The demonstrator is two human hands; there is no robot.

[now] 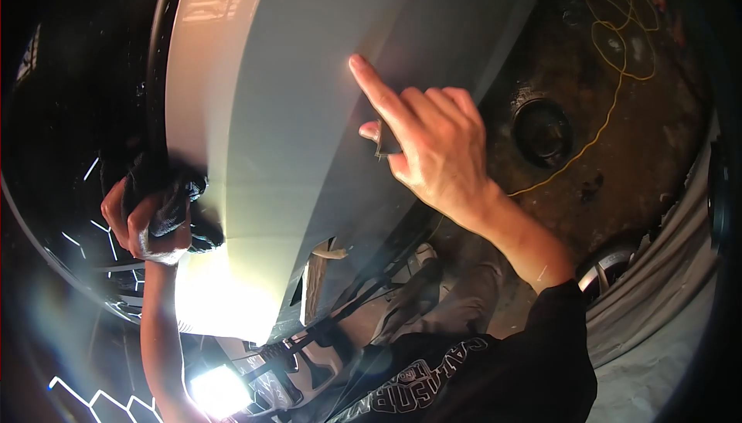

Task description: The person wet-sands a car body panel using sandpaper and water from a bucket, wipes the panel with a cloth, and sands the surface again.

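A large, smooth light-grey curved panel [286, 114] runs from the top of the view down to the lower left. My left hand [143, 226] is closed around a dark cloth [166, 195] at the panel's left edge, beside a glossy black surface. Over the right part of the panel is my right hand [440, 141], its index finger stretched out and its tip at the grey surface. The other fingers of that hand are curled, and a small dark flat piece [386, 141] shows between them and the thumb.
A bright work light [220, 390] shines at the lower left. On the brown floor at the right lie a yellow cord [607, 125] and a round black object [542, 133]. A wheel [607, 272] and a draped light sheet [657, 299] are at the lower right.
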